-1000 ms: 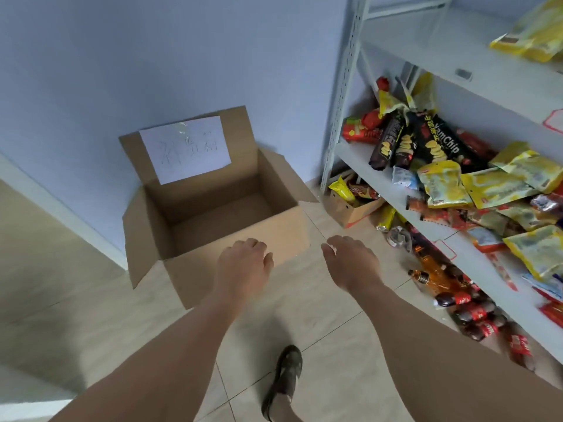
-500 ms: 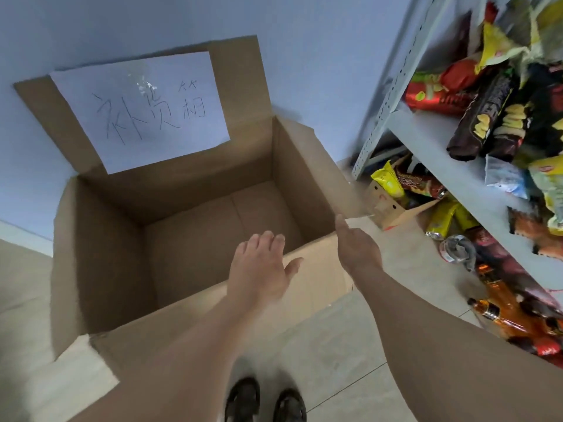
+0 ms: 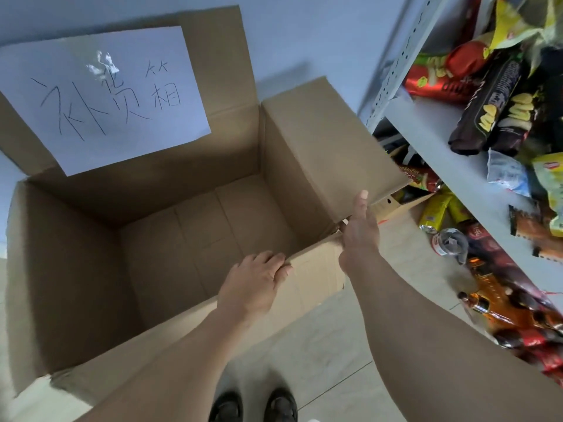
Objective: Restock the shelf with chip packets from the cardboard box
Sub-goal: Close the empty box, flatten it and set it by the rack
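Head view, near to far. Two dark shoes on pale floor tiles at the bottom edge. Left hand draped over the near rim of the cardboard box, fingers curled over the edge and gripping it. Right hand at the box's near right corner, fingers straight and relaxed, flat against the side flap, clasping nothing. Inside the box, only bare cardboard floor on view; no chip packets visible there, so the box probably empty or nearly so. Handwritten paper sign stuck on the raised back flap. To the right, a grey metal shelf crowded with chip packets in black, red and yellow, lying in a loose heap. Below, on the floor, more snack packs and amber bottles.

Handling, as a judgement: chip packets light, air-filled, crinkly and slippery, contents brittle; best pinched at a sealed top or bottom seam, or cradled flat, never squeezed across the middle. Box itself stiff but light when empty, flaps floppy; best held by the rim at two corners.
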A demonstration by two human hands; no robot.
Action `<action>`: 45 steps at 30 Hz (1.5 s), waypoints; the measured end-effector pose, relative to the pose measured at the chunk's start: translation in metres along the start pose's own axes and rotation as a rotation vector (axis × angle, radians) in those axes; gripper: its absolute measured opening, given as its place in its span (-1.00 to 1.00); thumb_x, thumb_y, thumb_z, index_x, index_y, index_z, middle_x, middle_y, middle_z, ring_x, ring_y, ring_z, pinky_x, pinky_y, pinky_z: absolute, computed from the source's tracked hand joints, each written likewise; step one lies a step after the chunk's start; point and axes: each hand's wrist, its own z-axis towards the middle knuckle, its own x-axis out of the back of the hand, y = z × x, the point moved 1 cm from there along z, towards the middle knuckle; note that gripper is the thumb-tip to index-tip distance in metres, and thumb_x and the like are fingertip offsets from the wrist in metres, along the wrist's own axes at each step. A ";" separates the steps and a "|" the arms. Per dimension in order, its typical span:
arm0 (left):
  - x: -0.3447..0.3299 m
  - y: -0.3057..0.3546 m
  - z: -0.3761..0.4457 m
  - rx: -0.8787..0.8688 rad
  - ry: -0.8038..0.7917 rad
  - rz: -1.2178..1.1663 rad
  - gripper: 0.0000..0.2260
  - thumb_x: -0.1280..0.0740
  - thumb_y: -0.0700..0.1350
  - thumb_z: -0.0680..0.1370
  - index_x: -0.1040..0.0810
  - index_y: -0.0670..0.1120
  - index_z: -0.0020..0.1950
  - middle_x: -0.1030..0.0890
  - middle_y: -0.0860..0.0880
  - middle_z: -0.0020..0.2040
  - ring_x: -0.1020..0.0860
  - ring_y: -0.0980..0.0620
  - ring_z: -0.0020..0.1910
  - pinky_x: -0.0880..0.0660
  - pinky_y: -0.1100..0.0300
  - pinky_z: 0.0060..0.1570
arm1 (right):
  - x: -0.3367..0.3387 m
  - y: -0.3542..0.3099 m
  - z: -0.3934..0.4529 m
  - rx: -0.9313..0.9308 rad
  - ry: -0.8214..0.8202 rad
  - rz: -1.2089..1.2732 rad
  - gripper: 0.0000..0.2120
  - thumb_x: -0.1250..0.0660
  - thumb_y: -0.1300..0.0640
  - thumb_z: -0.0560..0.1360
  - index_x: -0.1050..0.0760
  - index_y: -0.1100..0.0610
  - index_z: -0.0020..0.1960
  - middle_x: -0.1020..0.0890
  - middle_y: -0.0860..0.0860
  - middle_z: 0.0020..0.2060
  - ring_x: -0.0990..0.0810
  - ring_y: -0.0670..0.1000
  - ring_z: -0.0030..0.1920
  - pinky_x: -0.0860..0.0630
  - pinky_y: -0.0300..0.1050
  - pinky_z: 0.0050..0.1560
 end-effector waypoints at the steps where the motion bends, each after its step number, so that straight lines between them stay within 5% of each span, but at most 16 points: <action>1: -0.003 0.000 0.000 0.001 -0.013 -0.021 -0.53 0.05 0.23 0.67 -0.45 0.07 0.41 -0.52 0.07 0.33 -0.48 -0.06 0.27 -0.43 0.07 0.09 | 0.003 0.003 -0.006 0.054 0.003 0.059 -0.32 -0.12 -0.44 0.53 -0.28 -0.08 0.52 -0.43 -0.03 0.45 -0.42 0.10 0.42 -0.36 0.07 0.41; 4: -0.006 0.001 -0.002 0.010 -0.029 -0.045 -0.28 0.23 0.38 0.53 -0.43 0.08 0.45 -0.48 0.06 0.38 -0.46 -0.06 0.33 -0.46 0.04 0.18 | 0.008 0.015 -0.016 0.217 -0.107 -0.019 -0.18 -0.19 -0.49 0.44 -0.16 -0.12 0.57 -0.42 -0.05 0.45 -0.44 0.04 0.42 -0.35 -0.01 0.39; 9: -0.001 -0.007 -0.020 0.089 0.090 -0.127 -0.17 0.24 0.40 0.51 -0.51 -0.04 0.42 -0.57 -0.09 0.35 -0.51 -0.16 0.34 -0.40 -0.05 0.29 | 0.011 0.026 -0.044 0.431 -0.098 -0.019 -0.39 -0.29 -0.26 0.55 -0.34 -0.04 0.52 -0.49 -0.14 0.34 -0.47 -0.30 0.29 -0.34 -0.39 0.24; 13: 0.009 -0.039 -0.051 0.238 0.190 -0.133 -0.18 0.25 0.37 0.59 -0.62 -0.10 0.29 -0.65 -0.14 0.23 -0.58 -0.20 0.23 -0.46 -0.11 0.22 | 0.013 0.035 -0.061 0.604 -0.097 -0.540 -0.12 -0.10 -0.48 0.34 -0.28 -0.06 0.55 -0.30 -0.09 0.54 -0.21 -0.06 0.54 -0.14 0.07 0.55; 17: 0.014 -0.072 -0.078 0.377 0.123 -0.099 -0.17 0.34 0.37 0.56 -0.51 -0.02 0.40 -0.54 -0.06 0.39 -0.43 -0.12 0.42 -0.30 -0.13 0.44 | 0.004 0.044 -0.075 0.656 -0.256 -0.997 -0.08 0.02 -0.57 0.34 -0.12 -0.15 0.60 -0.03 -0.14 0.62 0.10 -0.09 0.60 0.10 0.07 0.57; 22: 0.016 -0.106 -0.107 0.571 0.221 -0.078 -0.29 0.20 0.32 0.63 -0.49 -0.06 0.43 -0.45 -0.11 0.48 -0.31 -0.17 0.50 -0.15 -0.20 0.49 | -0.020 0.056 -0.085 0.554 -0.233 -1.228 -0.19 0.10 -0.53 0.48 0.00 -0.17 0.62 0.12 -0.10 0.63 0.26 0.01 0.60 0.09 0.17 0.56; 26: 0.016 -0.144 -0.141 0.867 0.309 -0.138 -0.38 0.04 0.27 0.65 -0.26 -0.09 0.58 -0.23 -0.13 0.60 -0.15 -0.21 0.57 -0.01 -0.19 0.53 | -0.035 0.067 -0.093 0.488 -0.161 -1.322 -0.19 0.16 -0.52 0.49 0.04 -0.15 0.63 0.16 -0.04 0.63 0.29 0.09 0.60 0.06 0.21 0.55; 33: 0.007 -0.175 -0.185 1.442 0.487 -0.506 -0.20 -0.09 0.31 0.63 0.00 -0.24 0.63 -0.04 -0.21 0.65 -0.08 -0.24 0.60 0.00 -0.15 0.55 | -0.053 0.080 -0.106 0.438 -0.099 -1.406 -0.16 0.22 -0.53 0.49 0.05 -0.11 0.64 0.21 0.04 0.63 0.29 0.16 0.60 0.06 0.21 0.55; 36: -0.004 -0.184 -0.197 1.806 0.528 -0.989 -0.03 -0.15 0.46 0.51 -0.08 -0.28 0.60 -0.18 -0.23 0.60 -0.21 -0.27 0.54 -0.19 -0.12 0.48 | -0.058 0.080 -0.109 0.424 -0.093 -1.422 -0.16 0.23 -0.53 0.48 0.05 -0.11 0.64 0.21 0.05 0.63 0.29 0.16 0.60 0.06 0.22 0.54; 39: -0.006 -0.182 -0.192 1.708 0.588 -1.540 -0.17 -0.12 0.55 0.44 -0.43 -0.17 0.31 -0.57 -0.08 0.16 -0.55 -0.15 0.07 -0.46 0.07 -0.06 | -0.062 0.082 -0.115 0.415 -0.101 -1.417 -0.15 0.24 -0.53 0.48 0.05 -0.11 0.64 0.21 0.05 0.63 0.28 0.16 0.60 0.07 0.22 0.55; 43: 0.005 -0.186 -0.191 1.485 0.851 -1.677 -0.23 -0.21 0.45 0.50 -0.26 0.04 0.58 -0.54 0.11 0.24 -0.56 0.00 0.17 -0.48 0.10 0.14 | -0.065 0.088 -0.126 0.428 -0.131 -1.409 -0.18 0.20 -0.51 0.50 0.06 -0.12 0.64 0.19 0.03 0.63 0.27 0.13 0.60 0.04 0.21 0.55; 45: 0.009 -0.189 -0.195 1.390 1.004 -1.667 -0.36 -0.26 0.36 0.54 -0.30 0.14 0.55 -0.58 0.21 0.13 -0.61 0.13 0.10 -0.51 0.21 0.10 | -0.064 0.090 -0.128 0.424 -0.129 -1.408 -0.18 0.20 -0.51 0.50 0.06 -0.13 0.64 0.18 0.03 0.63 0.26 0.11 0.61 0.04 0.21 0.54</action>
